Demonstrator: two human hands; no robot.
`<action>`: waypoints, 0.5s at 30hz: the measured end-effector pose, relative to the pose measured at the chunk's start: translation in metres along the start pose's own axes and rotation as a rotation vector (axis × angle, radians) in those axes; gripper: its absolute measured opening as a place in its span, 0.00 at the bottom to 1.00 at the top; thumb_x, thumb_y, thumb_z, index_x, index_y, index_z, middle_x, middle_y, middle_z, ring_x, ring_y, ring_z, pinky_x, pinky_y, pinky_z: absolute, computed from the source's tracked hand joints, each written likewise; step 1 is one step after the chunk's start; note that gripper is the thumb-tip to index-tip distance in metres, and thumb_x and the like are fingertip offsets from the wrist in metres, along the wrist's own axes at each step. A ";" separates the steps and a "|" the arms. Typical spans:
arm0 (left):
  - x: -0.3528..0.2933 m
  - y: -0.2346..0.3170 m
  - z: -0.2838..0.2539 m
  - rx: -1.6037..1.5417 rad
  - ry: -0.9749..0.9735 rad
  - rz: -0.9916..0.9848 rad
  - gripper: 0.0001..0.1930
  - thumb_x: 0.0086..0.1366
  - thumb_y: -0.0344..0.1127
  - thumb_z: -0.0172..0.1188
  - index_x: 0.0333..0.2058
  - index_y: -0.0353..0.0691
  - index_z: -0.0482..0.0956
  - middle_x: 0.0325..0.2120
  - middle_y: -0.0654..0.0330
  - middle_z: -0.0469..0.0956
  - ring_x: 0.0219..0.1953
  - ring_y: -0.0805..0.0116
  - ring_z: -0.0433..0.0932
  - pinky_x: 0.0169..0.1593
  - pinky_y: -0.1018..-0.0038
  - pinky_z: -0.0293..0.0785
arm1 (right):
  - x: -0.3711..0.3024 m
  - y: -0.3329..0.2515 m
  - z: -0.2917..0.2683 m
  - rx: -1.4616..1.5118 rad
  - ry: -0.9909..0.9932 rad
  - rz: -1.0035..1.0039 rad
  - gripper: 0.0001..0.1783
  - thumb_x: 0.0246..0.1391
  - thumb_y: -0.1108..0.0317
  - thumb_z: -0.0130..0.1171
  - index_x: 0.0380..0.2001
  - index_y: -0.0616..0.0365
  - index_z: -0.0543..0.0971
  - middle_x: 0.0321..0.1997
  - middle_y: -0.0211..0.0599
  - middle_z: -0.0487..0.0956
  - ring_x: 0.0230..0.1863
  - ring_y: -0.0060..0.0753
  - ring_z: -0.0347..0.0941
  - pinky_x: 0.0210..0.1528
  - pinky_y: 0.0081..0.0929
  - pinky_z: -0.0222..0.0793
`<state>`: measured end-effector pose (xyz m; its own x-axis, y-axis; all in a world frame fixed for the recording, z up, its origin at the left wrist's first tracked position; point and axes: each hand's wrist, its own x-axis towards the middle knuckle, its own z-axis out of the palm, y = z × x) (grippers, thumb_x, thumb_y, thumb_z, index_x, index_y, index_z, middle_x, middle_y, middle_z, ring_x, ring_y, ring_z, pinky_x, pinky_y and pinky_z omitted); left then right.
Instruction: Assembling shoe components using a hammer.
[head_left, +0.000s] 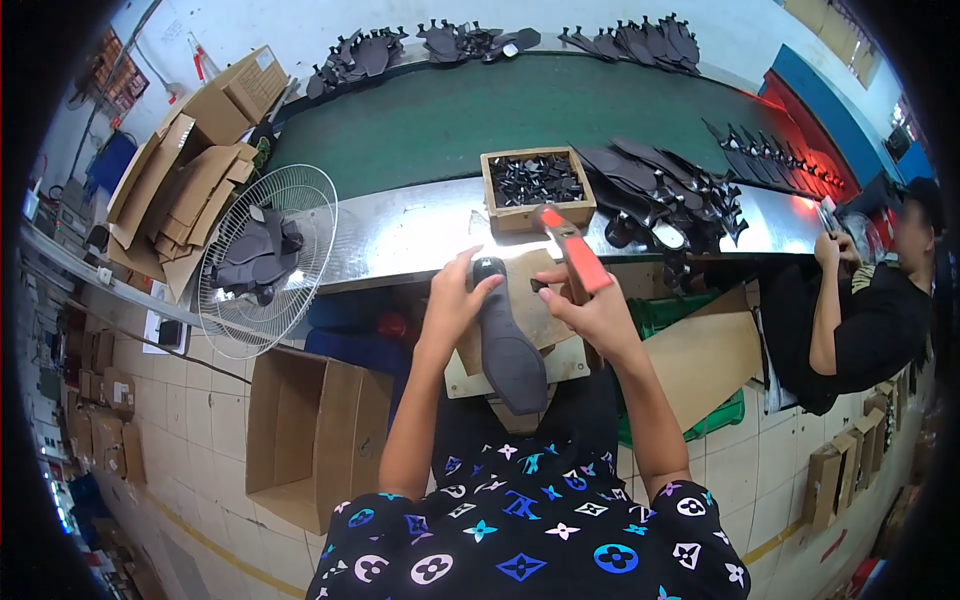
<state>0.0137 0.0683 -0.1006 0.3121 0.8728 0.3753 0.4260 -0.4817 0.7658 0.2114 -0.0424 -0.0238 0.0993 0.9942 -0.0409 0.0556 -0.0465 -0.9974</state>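
Note:
My left hand (455, 297) grips the upper end of a dark grey shoe sole (508, 350) that lies lengthwise on a small wooden work board (560, 362) over my lap. My right hand (592, 310) holds a hammer with an orange-red handle (575, 255), raised just right of the sole's top, its head near the metal bench edge. A small dark piece sits between my right fingers close to the sole. An open cardboard box of small black pieces (536, 183) stands on the shiny metal bench (400, 235) just beyond my hands.
A green conveyor belt (480, 115) runs behind the bench, with black shoe parts (660, 190) piled right and along its far edge. A white fan (262, 258) stands left, an open cardboard box (315, 430) on the tiled floor below. Another person (860, 310) sits at right.

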 end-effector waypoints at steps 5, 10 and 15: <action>0.008 -0.005 0.008 0.091 -0.035 0.123 0.13 0.55 0.32 0.69 0.40 0.35 0.83 0.36 0.52 0.84 0.41 0.55 0.82 0.48 0.66 0.74 | 0.040 0.024 0.003 -0.093 -0.041 -0.100 0.17 0.55 0.64 0.67 0.42 0.65 0.82 0.27 0.27 0.78 0.27 0.16 0.69 0.30 0.19 0.65; -0.005 -0.006 0.026 -0.054 0.046 0.204 0.14 0.51 0.31 0.70 0.39 0.38 0.84 0.35 0.54 0.84 0.37 0.54 0.80 0.49 0.63 0.72 | 0.058 0.038 0.007 -0.254 -0.079 -0.217 0.15 0.53 0.66 0.66 0.38 0.68 0.78 0.27 0.42 0.78 0.29 0.24 0.72 0.34 0.30 0.69; -0.006 -0.020 0.027 -0.113 -0.016 0.136 0.14 0.49 0.27 0.69 0.38 0.34 0.83 0.35 0.50 0.83 0.38 0.53 0.81 0.45 0.63 0.74 | 0.057 0.037 0.009 -0.459 -0.094 -0.310 0.12 0.53 0.70 0.64 0.36 0.69 0.77 0.27 0.51 0.76 0.29 0.41 0.74 0.35 0.34 0.68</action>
<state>0.0265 0.0703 -0.1319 0.3738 0.7987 0.4716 0.2810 -0.5821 0.7631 0.2101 0.0137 -0.0638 -0.0784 0.9714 0.2243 0.4969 0.2331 -0.8359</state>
